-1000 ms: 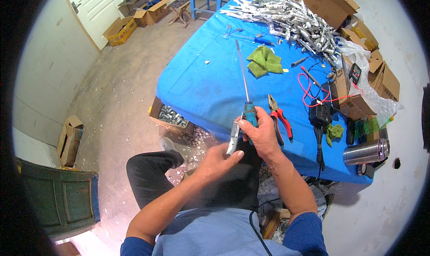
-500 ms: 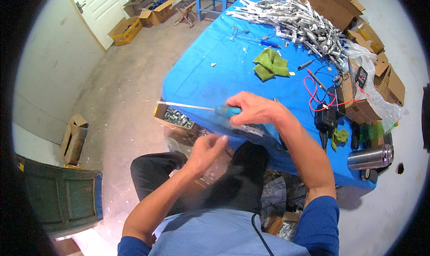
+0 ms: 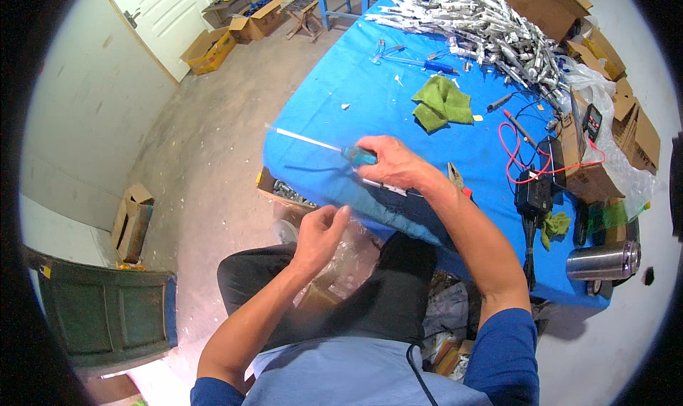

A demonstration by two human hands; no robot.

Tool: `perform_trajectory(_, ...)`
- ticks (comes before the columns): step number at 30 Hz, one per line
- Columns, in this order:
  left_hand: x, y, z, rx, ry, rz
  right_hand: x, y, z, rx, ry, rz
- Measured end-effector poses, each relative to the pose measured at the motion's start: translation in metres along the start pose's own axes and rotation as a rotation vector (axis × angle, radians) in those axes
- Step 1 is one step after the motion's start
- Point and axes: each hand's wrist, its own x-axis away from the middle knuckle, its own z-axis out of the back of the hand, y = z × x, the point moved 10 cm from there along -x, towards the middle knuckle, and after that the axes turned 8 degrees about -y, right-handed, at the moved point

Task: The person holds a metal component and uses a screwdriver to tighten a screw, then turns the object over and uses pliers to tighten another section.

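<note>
My right hand [image 3: 395,166] is wrapped round the teal handle of a screwdriver [image 3: 309,140]; its long metal shaft points left over the near edge of the blue-covered table [image 3: 299,114]. Beneath that hand a thin white part [image 3: 384,186] lies by the table edge, partly hidden by the hand. My left hand [image 3: 321,237] is in front of the edge, above my lap, its fingers curled in and the thumb up; whatever it may hold is hidden. Beside my right forearm, pliers [image 3: 454,174] with a red grip are partly covered.
A heap of grey-white metal parts [image 3: 491,29] covers the far end. Nearer lie a green cloth [image 3: 442,104], a blue-handled tool [image 3: 437,66], a black power adapter [image 3: 532,194] and a steel flask [image 3: 603,261]. A cardboard box of small metal parts [image 3: 274,187] stands below the table edge.
The screwdriver and my right hand have risen slightly, the tip now higher over the table. My left hand has shifted a little up. The whole view has shifted slightly.
</note>
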Motion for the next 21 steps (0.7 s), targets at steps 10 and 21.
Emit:
perform_trajectory(10,-0.035,0.055,0.002,-0.388,0.095,-0.208,0.093,-0.016,0.077,-0.126,0.468,-0.192)
perform_trajectory(21,-0.088,0.101,-0.024,-0.706,0.142,-0.417,0.139,0.004,0.016,0.047,0.482,-0.313)
